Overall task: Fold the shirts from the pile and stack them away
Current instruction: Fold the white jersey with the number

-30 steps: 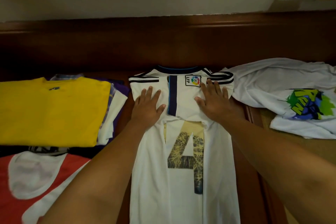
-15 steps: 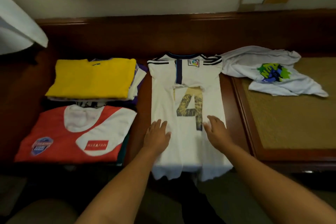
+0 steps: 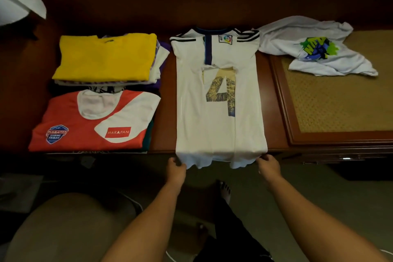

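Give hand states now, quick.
Left hand: pinching the hem corner of the white jersey.
Right hand: pinching the hem's other corner.

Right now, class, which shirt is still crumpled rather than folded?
The white shirt with the green print, far right; the others lie flat or folded.

Dim, warm indoor light falls from above, leaving deep shadow toward six o'clock, soft overall focus, and wide-angle bending of straight edges near the borders.

Folded stacks: 2 — yellow-topped stack (image 3: 105,56), red-topped stack (image 3: 93,121) | laid-out white jersey (image 3: 219,100): 1 | crumpled white shirt (image 3: 314,49): 1 | hands: 2 — left hand (image 3: 175,169), right hand (image 3: 269,166)
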Available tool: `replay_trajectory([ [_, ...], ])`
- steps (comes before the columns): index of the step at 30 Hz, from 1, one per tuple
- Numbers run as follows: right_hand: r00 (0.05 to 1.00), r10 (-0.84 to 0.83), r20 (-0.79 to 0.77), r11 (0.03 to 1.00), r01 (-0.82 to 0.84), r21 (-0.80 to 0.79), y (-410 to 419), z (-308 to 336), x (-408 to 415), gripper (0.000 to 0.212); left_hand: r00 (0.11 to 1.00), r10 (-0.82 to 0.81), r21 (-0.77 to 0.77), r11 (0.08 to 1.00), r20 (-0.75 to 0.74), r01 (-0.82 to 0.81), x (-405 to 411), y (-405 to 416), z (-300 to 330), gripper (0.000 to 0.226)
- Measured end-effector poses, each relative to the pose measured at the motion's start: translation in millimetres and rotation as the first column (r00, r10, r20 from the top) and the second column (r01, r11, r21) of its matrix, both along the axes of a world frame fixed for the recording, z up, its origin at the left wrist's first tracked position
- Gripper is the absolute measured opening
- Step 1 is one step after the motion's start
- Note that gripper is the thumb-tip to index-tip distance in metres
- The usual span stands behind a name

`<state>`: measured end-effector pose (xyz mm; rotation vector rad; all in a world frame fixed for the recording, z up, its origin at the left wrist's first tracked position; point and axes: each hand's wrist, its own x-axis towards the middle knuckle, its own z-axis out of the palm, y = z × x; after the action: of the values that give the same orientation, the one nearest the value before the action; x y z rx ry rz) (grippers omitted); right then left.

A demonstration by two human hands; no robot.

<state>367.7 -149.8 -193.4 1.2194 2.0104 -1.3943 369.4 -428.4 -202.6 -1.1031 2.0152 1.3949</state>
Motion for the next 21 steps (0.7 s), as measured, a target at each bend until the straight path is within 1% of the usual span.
replay_trajectory([
  [1, 1.000, -0.021, 0.011, 0.999, 0.021, -0.035, 1.9, -5.2, -2.9, 0.046, 0.999, 0.031, 0.050, 0.998, 0.027, -0.032, -5.8, -0.2, -1.5, 0.056],
  [3, 0.997, -0.064, 0.039, 0.992, 0.068, -0.103, 5.5, -9.9, -10.0, 0.055, 0.995, 0.023, 0.098, 0.995, 0.095, -0.032, -16.7, 1.5, -4.4, 0.060],
  [6, 0.993, -0.048, 0.105, 0.982, 0.066, -0.175, 10.9, -18.1, -15.9, 0.056, 0.984, -0.030, 0.124, 0.992, 0.177, 0.008, -21.9, 2.1, -8.3, 0.053],
  [10, 0.993, 0.000, 0.116, 0.989, 0.017, -0.144, 15.1, -28.3, -17.2, 0.052, 0.974, -0.065, 0.114, 0.993, 0.217, 0.041, -17.6, -0.9, -14.8, 0.048],
  [13, 0.993, 0.042, 0.110, 0.989, -0.026, -0.143, 16.7, -28.3, -15.1, 0.043, 0.973, -0.047, 0.083, 0.996, 0.227, 0.029, -10.3, -2.3, -17.1, 0.045],
  [17, 0.991, 0.096, 0.093, 0.986, -0.081, -0.148, 18.0, -20.8, -6.9, 0.034, 0.979, -0.049, 0.078, 0.996, 0.198, 0.034, -2.0, -2.0, -14.0, 0.039],
  [21, 0.997, 0.069, 0.046, 0.983, -0.061, -0.171, 17.1, -15.7, 7.4, 0.031, 0.990, 0.023, 0.125, 0.991, 0.139, -0.041, 7.2, -1.1, -6.0, 0.037],
])
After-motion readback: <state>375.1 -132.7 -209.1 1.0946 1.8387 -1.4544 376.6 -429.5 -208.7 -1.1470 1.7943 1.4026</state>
